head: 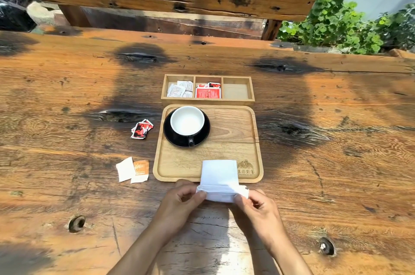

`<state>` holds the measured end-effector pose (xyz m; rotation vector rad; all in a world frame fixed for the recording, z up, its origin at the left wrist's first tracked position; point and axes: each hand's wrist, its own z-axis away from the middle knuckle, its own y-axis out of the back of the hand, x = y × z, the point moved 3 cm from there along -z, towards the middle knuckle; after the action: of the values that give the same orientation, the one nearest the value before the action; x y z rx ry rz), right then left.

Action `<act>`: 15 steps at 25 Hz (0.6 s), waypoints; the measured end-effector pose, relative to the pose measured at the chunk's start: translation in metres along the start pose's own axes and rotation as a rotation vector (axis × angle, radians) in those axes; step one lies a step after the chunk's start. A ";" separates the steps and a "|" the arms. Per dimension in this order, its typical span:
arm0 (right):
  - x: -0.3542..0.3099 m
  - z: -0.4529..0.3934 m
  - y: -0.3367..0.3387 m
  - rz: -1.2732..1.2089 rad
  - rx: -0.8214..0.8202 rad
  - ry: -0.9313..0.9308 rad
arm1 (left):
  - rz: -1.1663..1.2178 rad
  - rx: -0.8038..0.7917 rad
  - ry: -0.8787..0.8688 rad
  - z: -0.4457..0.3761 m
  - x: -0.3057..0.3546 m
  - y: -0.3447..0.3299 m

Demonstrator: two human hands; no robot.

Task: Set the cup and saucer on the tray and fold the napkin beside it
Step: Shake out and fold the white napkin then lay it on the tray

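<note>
A rounded rectangular wooden tray (233, 131) lies on the knotted plank bench (67, 99). On its far-left part sits a glossy black saucer (170, 134) carrying a white-lined cup (187, 120). The white paper napkin (220, 176) overlaps the tray's near edge; left hand (179, 202) and right hand (258, 207) each pinch its near fold.

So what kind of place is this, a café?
Probably an outdoor café or garden terrace: a rough plank table in sunlight, green plants behind, and a box of sugar packets beside the tray with the cup.
</note>
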<state>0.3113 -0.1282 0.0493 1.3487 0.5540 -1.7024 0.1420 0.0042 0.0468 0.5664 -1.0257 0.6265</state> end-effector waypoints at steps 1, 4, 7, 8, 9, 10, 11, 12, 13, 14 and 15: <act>0.000 0.000 0.000 0.036 0.017 0.014 | 0.004 0.012 -0.023 0.001 0.001 -0.001; 0.003 0.002 -0.004 0.022 0.016 -0.041 | -0.066 0.005 -0.071 0.003 -0.001 -0.005; 0.015 0.004 -0.008 -0.103 -0.009 -0.156 | -0.174 0.006 -0.100 0.005 -0.007 -0.010; 0.018 0.005 -0.009 -0.129 -0.010 -0.170 | -0.188 0.006 -0.095 0.006 -0.010 -0.012; 0.022 0.006 -0.009 -0.146 -0.010 -0.174 | -0.192 0.004 -0.083 0.006 -0.013 -0.013; 0.023 0.007 -0.010 -0.157 -0.006 -0.180 | -0.191 0.002 -0.073 0.007 -0.016 -0.015; 0.025 0.008 -0.011 -0.166 -0.004 -0.188 | -0.189 -0.001 -0.060 0.007 -0.021 -0.016; 0.028 0.009 -0.011 -0.171 -0.003 -0.192 | -0.186 -0.004 -0.044 0.007 -0.027 -0.018; 0.032 0.010 -0.012 -0.160 -0.006 -0.193 | -0.181 -0.006 -0.022 0.008 -0.034 -0.020; 0.035 0.012 -0.013 -0.142 -0.008 -0.201 | -0.175 -0.007 0.005 0.009 -0.043 -0.023; 0.038 0.014 -0.015 -0.126 -0.011 -0.215 | -0.168 -0.006 0.035 0.011 -0.050 -0.025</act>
<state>0.2893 -0.1447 0.0154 1.1249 0.5326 -1.9160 0.1343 -0.0306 0.0025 0.6274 -0.9359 0.4829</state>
